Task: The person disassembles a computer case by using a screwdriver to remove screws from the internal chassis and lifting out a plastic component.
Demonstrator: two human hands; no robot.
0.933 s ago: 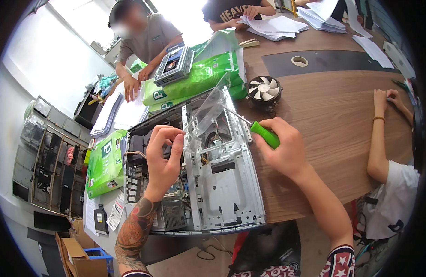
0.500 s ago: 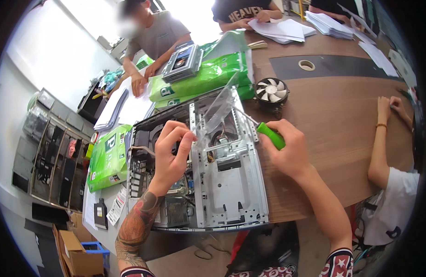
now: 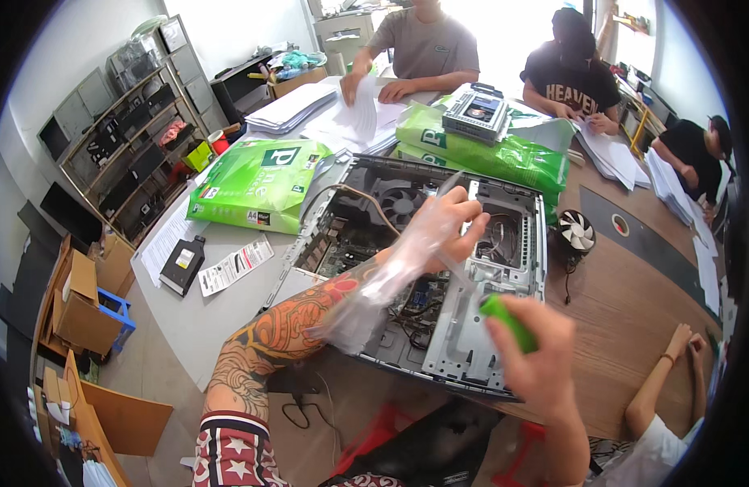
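Note:
An opened desktop computer case [image 3: 447, 321] lies in front of me, its boards, cables and metal drive cage showing. My left hand [image 3: 456, 231] is above the middle of it, fingers curled on a strip of clear plastic wrapping [image 3: 383, 284]. The plastic trails down over my tattooed forearm and is smeared by motion. Closed round a screwdriver's green handle [image 3: 508, 323], my right hand [image 3: 541, 353] is over the right side of the case. The screwdriver's shaft is too blurred to make out.
Green paper packs [image 3: 261, 183] lie left of and behind the case; a drive [image 3: 476, 114] rests on the back ones. A cooling fan [image 3: 576, 231] stands right, near a tape roll [image 3: 619, 225]. A black drive [image 3: 182, 264] lies left. Other people handle paper; another's arms rest at right.
My view has swung left, so the case appears further right. My left hand has carried the clear plastic across its own forearm. The screwdriver in my right hand has come away from the plastic.

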